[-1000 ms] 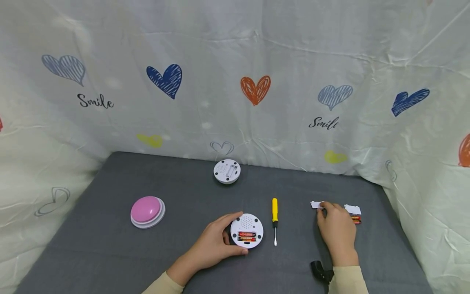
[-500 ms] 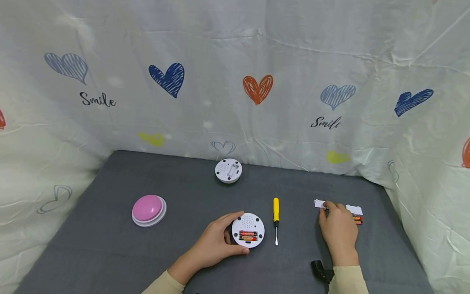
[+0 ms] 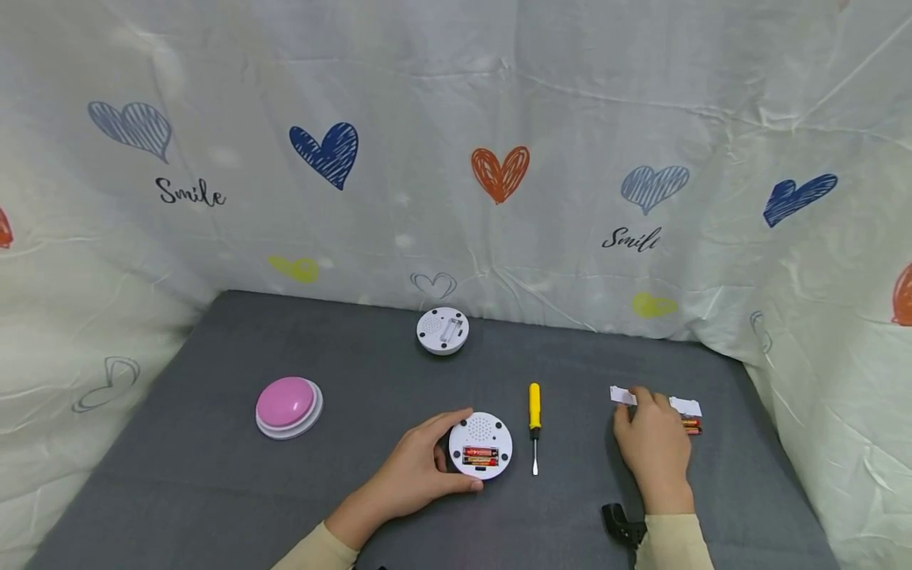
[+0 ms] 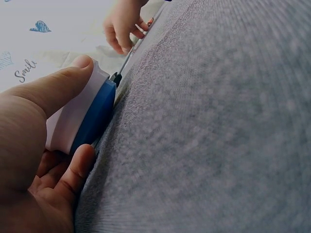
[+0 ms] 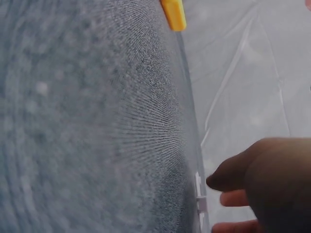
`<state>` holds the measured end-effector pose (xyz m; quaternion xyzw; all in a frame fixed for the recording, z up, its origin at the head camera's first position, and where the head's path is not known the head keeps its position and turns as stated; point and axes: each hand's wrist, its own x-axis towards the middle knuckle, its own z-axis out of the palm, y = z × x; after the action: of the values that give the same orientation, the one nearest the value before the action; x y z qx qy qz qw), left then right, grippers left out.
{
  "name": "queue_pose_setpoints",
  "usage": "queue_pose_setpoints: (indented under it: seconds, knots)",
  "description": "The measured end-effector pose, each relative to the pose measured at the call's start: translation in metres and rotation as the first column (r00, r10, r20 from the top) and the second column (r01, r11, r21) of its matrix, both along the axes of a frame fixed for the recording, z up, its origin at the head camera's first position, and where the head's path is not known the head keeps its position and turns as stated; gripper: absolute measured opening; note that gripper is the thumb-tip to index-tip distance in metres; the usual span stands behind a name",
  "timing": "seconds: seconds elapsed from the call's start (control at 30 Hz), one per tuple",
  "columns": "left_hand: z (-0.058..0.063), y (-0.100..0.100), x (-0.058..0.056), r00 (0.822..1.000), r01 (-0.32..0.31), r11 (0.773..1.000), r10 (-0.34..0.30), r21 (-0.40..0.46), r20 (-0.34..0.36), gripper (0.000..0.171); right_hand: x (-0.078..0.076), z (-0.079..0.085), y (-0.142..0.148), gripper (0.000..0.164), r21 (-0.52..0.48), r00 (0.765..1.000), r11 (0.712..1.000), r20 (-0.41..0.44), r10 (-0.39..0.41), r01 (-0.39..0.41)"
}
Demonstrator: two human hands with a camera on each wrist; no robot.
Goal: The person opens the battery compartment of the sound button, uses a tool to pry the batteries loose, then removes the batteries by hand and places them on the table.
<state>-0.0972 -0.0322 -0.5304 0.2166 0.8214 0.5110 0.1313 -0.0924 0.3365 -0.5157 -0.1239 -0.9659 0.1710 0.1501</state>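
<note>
My left hand (image 3: 409,467) grips a round push button (image 3: 480,427) by its rim. It lies upside down, its white base up, with two red batteries (image 3: 480,457) in the uncovered compartment. Its blue dome (image 4: 95,119) shows underneath in the left wrist view. My right hand (image 3: 654,451) is at the right, low over the table, fingertips at a small white battery cover (image 3: 621,395). In the right wrist view the thumb and fingers stand apart beside this cover (image 5: 200,204); firm contact is unclear. Another white cover (image 3: 685,407) and loose red batteries (image 3: 692,426) lie just beyond that hand.
A yellow-handled screwdriver (image 3: 534,412) lies between the hands. Near the back edge a second upturned button (image 3: 442,331) shows a bare battery compartment. A pink button (image 3: 286,403) sits upright at the left. A printed cloth (image 3: 420,103) hangs behind the grey table (image 3: 214,475).
My right hand stays at the small white cover, its fingers shifting only slightly. The left hand keeps its grip on the upturned button. The head view has shifted a little.
</note>
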Motion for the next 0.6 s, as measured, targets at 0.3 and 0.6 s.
queue_pose_setpoints:
  seconds: [0.3, 0.6]
  knots:
    - [-0.001, -0.001, 0.001, 1.000, 0.001, 1.000, -0.001, 0.007, 0.004, 0.096, -0.001, 0.008, -0.025, 0.053, -0.182, 0.990, 0.983, 0.133, 0.036, -0.011]
    - [0.000, 0.000, 0.001, 1.000, -0.002, 1.000, 0.002, 0.015, -0.006, 0.096, -0.005, 0.006, -0.067, 0.050, -0.246, 0.963, 0.948, 0.127, 0.239, -0.203]
